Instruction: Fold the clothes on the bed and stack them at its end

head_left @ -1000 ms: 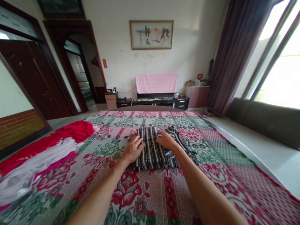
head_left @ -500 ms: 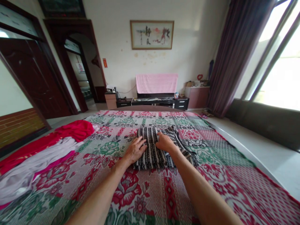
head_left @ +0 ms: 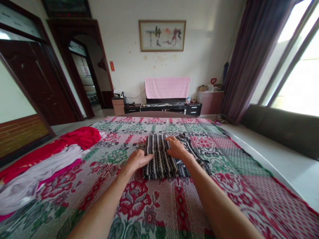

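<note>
A black, white and grey striped knit garment [head_left: 159, 159] lies partly folded on the flowered bedspread [head_left: 139, 199]. My left hand [head_left: 137, 160] is at its left edge, thumb across the top of the cloth and the other fingers curled at the edge, partly hidden. On the upper right of the folded part rests my right hand [head_left: 177, 149], fingers stretched and apart, palm down. The garment's right portion spreads out beyond and under that hand.
Red clothing [head_left: 82, 137] and a pale lilac garment [head_left: 50, 172] lie heaped at the bed's left. Past the bed's far end stands a low black cabinet [head_left: 194, 109] with a pink cloth [head_left: 166, 88] above it. A dark curtain [head_left: 251, 63] hangs at the right.
My left hand has gone from lying with fingers spread on the garment to thumb over its left edge. My right hand has shifted slightly, its fingers reaching a little farther up.
</note>
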Demonstrator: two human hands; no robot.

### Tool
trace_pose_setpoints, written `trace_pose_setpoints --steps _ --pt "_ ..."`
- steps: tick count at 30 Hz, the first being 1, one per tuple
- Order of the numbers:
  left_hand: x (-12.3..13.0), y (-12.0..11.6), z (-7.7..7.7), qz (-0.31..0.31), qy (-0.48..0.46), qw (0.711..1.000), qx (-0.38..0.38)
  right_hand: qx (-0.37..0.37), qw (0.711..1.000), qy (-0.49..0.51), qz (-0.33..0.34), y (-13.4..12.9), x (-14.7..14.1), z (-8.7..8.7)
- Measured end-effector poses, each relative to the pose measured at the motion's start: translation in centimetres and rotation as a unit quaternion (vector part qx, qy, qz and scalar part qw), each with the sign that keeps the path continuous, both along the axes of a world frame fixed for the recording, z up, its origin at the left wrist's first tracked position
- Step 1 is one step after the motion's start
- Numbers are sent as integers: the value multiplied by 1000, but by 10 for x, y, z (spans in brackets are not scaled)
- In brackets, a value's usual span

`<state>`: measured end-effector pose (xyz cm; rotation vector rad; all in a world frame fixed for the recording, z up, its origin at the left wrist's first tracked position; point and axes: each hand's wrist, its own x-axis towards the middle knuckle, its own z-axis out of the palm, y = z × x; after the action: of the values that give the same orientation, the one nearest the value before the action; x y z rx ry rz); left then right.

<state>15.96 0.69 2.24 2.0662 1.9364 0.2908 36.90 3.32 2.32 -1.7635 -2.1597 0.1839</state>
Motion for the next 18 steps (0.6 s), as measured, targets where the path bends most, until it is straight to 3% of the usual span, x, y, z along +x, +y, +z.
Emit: trace_pose_setpoints --steps 9,13,18 --pt "5 -2 1 -28 -213 977 -8 -37 999 -23 30 5 8 -3" --pt "-2 6 1 -50 -139 987 68 -35 998 -48 26 0 5 1" --pt "-15 13 2 -8 10 991 132 -29 997 -56 37 -8 -7 5"
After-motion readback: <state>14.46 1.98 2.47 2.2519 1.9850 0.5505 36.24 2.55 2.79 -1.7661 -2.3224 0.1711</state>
